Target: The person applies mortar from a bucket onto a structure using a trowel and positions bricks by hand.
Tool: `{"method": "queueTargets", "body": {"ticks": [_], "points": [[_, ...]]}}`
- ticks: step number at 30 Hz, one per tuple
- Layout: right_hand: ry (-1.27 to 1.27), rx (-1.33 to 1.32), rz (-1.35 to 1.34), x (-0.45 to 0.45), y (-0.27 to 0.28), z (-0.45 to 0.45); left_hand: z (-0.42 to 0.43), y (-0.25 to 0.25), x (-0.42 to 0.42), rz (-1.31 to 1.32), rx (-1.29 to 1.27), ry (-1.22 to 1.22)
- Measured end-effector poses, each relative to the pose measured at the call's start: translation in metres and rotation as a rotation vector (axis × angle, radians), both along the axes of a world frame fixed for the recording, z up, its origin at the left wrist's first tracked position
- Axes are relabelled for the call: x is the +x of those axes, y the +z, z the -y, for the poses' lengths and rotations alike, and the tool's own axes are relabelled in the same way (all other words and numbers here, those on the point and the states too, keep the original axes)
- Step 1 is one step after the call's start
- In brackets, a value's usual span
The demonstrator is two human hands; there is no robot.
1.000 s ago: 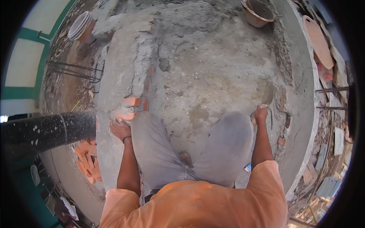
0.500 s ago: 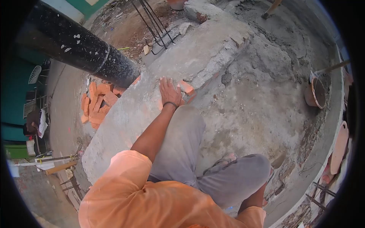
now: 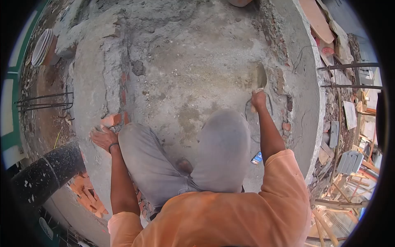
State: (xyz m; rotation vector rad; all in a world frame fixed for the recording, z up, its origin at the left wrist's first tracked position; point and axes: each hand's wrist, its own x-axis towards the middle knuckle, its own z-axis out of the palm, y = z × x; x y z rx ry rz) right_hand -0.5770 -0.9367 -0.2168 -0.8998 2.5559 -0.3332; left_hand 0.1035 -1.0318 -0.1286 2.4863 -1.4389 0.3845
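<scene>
My left hand lies with its fingers spread on top of the rough concrete ledge, right beside a broken red brick set in the ledge's edge. Out to the right, my right hand is closed around the handle of a trowel. Its metal blade points away from me, low over the grey floor or touching it; I cannot tell which. A dark strap or wire loop lies close to that hand. Near my right knee there is a small blue packet.
A black pipe slants in at the left above a pile of red bricks. Steel bars stick out past the ledge. A low concrete wall runs along the right, with bars protruding beyond it.
My view has swung to the right and down. The right hand, hidden before, now shows with a trowel in it. The left hand still rests on the ledge by the brick.
</scene>
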Motion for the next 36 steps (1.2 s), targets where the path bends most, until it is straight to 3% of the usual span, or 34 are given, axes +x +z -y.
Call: {"method": "queueTargets", "body": {"ticks": [5, 8, 11, 13, 17, 19, 21, 24, 26, 30, 31, 36], "points": [[-0.037, -0.031, -0.088, 0.095, -0.011, 0.032, -0.001, 0.001, -0.001, -0.028, 0.018, 0.025], [0.307, 0.188, 0.104, 0.097, 0.038, 0.039, -0.001, 0.002, 0.003, -0.037, 0.041, 0.035], [-0.003, 0.084, 0.06, 0.046, 0.037, 0.061, -0.006, -0.006, 0.009, 0.002, 0.075, 0.033], [-0.276, -0.124, 0.048, 0.004, 0.027, 0.071, -0.001, -0.006, 0.01, -0.023, 0.046, 0.031], [-0.109, -0.036, -0.061, 0.008, -0.008, 0.073, 0.0, -0.009, 0.014, -0.003, 0.098, 0.048], [0.133, -0.031, -0.161, 0.049, -0.032, 0.062, -0.001, -0.017, 0.013, 0.011, 0.052, 0.026], [0.111, -0.025, -0.015, 0.091, 0.009, 0.058, -0.004, -0.01, 0.016, 0.052, 0.033, 0.022], [0.283, 0.149, 0.154, 0.137, 0.013, 0.055, -0.003, 0.002, 0.006, 0.07, 0.085, -0.009], [0.276, 0.111, 0.155, 0.156, 0.014, 0.069, 0.002, 0.023, 0.003, -0.027, 0.175, -0.009], [0.036, -0.017, 0.113, 0.178, 0.001, 0.094, -0.002, 0.012, 0.018, 0.037, -0.131, -0.173], [-0.016, -0.025, 0.104, 0.186, -0.01, 0.096, -0.001, 0.012, 0.017, -0.007, -0.093, -0.175], [0.277, -0.005, 0.224, 0.3, -0.048, 0.094, 0.002, 0.015, 0.027, -0.196, 0.029, -0.148]]}}
